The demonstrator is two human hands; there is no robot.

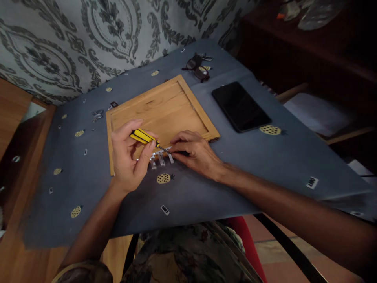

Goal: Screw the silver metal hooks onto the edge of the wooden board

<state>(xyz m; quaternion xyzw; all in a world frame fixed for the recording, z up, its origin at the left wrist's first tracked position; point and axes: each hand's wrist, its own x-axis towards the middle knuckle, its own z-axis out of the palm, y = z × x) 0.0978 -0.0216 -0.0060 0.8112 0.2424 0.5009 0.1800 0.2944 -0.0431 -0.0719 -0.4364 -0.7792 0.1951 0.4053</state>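
My left hand (129, 157) is closed around the yellow and black handle of a screwdriver (143, 136), whose shaft slants down to the right. The shaft's tip lies at a shiny metal strip with several small tabs (161, 158), along the near edge of a wooden framed board (156, 112). My right hand (196, 153) has its fingers pinched together at the strip's right end, beside the screwdriver tip. Whether it grips the strip or a small piece there is hidden by the fingers. The board lies flat with its recessed side up.
A black tablet or large phone (240, 106) lies right of the board. Behind it are glasses (197, 70) and keys (204, 57). Small metal pieces (97, 115) lie to the left. A blue pineapple-print cloth (188, 196) covers the table; a patterned curtain (118, 31) hangs behind.
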